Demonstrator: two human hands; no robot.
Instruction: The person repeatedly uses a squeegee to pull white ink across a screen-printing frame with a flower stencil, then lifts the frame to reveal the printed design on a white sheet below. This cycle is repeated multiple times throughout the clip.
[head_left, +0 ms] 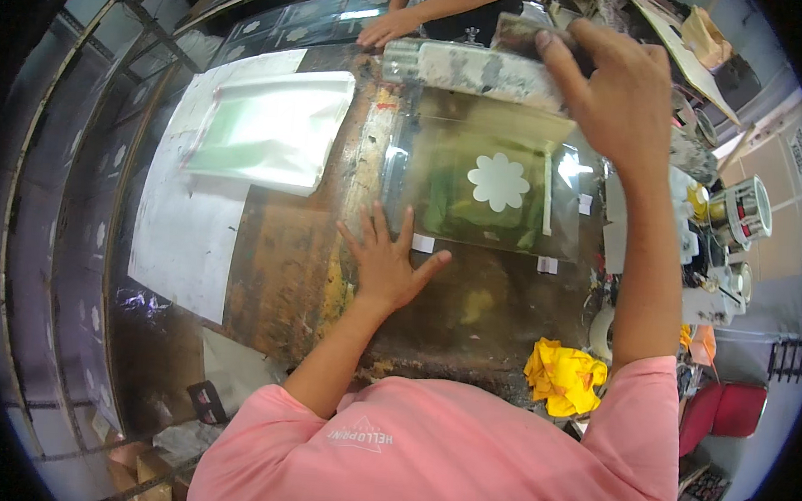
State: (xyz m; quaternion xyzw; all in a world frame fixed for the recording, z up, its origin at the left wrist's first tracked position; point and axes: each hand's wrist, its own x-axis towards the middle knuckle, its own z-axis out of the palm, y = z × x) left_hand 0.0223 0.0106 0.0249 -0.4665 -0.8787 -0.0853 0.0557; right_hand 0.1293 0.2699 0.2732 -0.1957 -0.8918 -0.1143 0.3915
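My left hand (386, 268) rests flat on the stained tabletop (283, 253), fingers spread, by the near left corner of a clear sheet. On that greenish see-through sheet (458, 208) shows a white flower shape (498, 182), with small white paper tabs (422, 243) along the edge. At the far right, my right hand (614, 80) is closed round a worn grey-brown bar (519, 34), thumb pressed against it; the hand hides its right end. Beneath it, a paint-stained white frame bar (487, 74) runs across the far edge of the sheet.
Shiny clear sheets (271, 126) lie on white paper (184, 230) at left. A crumpled yellow cloth (565, 377) sits near my body. Paint cans (738, 214) crowd the right side. Another person's hand (390, 28) touches the far table edge. Metal racks (64, 187) stand left.
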